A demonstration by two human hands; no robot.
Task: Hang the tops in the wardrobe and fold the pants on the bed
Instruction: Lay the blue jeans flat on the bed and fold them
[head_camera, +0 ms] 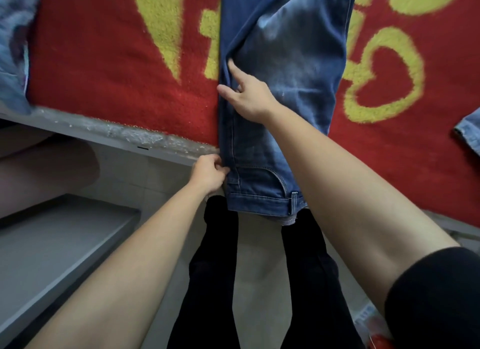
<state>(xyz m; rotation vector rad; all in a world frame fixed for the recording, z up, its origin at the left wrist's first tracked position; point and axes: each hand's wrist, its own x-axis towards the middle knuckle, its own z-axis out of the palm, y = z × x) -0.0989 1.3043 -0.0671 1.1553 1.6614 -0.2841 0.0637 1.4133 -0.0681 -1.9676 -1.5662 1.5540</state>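
Observation:
A pair of faded blue jeans [285, 63] lies lengthwise on the bed, folded leg over leg, with the waistband hanging over the near edge. My left hand [207, 173] pinches the jeans' left side seam near the waistband at the bed's edge. Farther up, my right hand [246, 94] rests flat on the left edge of the denim, fingers straight and spread. The bed is covered by a red blanket [117, 63] with yellow shapes.
More blue denim lies at the bed's far left [13, 50], and another piece peeks in at the right edge [470, 133]. A grey shelf or step [52, 245] stands low on the left. My dark trousered legs [213, 270] stand on the pale floor.

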